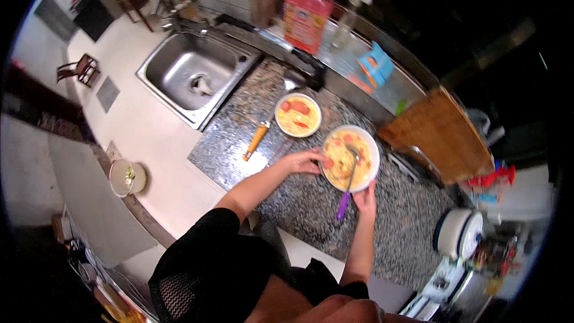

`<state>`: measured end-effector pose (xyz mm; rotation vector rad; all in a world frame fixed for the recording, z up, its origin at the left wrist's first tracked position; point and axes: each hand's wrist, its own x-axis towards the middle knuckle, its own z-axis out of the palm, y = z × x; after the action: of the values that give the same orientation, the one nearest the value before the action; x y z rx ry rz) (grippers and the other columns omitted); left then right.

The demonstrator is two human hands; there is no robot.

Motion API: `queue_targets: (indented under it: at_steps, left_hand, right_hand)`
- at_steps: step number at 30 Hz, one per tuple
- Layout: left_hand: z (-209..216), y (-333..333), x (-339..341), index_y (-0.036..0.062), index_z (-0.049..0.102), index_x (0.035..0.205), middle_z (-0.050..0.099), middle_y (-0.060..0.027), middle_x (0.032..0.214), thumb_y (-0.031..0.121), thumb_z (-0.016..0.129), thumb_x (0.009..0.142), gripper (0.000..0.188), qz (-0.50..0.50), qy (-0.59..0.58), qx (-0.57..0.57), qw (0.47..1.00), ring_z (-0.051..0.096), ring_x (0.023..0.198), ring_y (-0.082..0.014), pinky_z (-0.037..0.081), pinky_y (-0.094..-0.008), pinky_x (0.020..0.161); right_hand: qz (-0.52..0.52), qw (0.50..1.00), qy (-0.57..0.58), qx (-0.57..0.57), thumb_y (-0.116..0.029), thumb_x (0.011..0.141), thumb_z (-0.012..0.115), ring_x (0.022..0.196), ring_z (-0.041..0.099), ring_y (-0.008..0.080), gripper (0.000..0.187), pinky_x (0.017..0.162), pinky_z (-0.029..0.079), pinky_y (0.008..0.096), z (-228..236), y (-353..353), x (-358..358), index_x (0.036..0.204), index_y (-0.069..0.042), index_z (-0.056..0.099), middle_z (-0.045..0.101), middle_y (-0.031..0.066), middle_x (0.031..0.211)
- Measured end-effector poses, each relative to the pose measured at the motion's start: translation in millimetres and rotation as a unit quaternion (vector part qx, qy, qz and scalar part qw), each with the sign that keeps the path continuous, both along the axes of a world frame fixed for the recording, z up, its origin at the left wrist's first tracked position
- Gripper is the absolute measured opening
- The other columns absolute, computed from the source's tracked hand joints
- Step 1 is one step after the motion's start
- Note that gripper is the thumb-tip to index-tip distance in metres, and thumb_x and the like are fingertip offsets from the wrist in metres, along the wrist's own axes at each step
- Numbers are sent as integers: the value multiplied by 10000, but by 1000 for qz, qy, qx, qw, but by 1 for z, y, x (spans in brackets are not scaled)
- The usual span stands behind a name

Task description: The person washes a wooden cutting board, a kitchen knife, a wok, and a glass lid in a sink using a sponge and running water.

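Observation:
A large white bowl (375, 154) of yellow soup or egg mixture with reddish pieces sits on the speckled stone counter. My left hand (306, 161) grips its left side, the fingers at the rim. On the near right side, my right hand (366, 200) holds the bowl's edge, its fingers partly hidden by the bowl. A spoon with a purple handle (342, 206) rests in the bowl, its metal end in the food and its handle over the near rim. Just beyond my left hand stands a smaller white bowl (298, 115) with similar food and red slices.
A spatula with an orange-yellow handle (257, 142) lies left of the small bowl. Farther left is a steel sink (191, 72). Behind stand a pink pump bottle (306, 21), a spray bottle (350, 15) and a blue packet (376, 64). A wooden board (439, 134) leans right, near a white pot (459, 233).

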<state>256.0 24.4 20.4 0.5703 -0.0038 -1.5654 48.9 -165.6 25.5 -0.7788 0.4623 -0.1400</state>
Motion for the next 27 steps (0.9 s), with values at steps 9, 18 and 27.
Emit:
queue_targets:
  at_steps: [9, 18, 27]
  left_hand:
    - [51, 23, -7, 167, 215, 1227, 438, -49, 1124, 102, 591, 704, 648, 20, -55, 9, 998, 507, 973, -166, 452, -315, 781]
    - [97, 123, -11, 104, 282, 1169, 439, -76, 1115, 32, 544, 739, 509, 129, -9, -76, 989, 477, 1010, -160, 414, -314, 841]
    - [64, 332, 28, 99, 403, 1138, 515, -9, 1050, 166, 616, 704, 488, 231, -86, -27, 969, 481, 968, -108, 373, -268, 824]
  right_hand:
    - [-40, 996, -19, 79, -467, 743, 504, 1188, 296, 228, 677, 978, 242, 414, 12, 16, -10, 1267, -108, 270, 308, 41, 1302]
    - [18, 998, -54, 15, -335, 773, 544, 1206, 264, 237, 647, 1010, 183, 405, 103, 100, 17, 1270, -45, 247, 275, 71, 1317]
    - [154, 987, -12, 44, -211, 660, 632, 1148, 357, 244, 672, 980, 265, 396, 136, 287, 128, 1220, -10, 319, 371, 100, 1249]
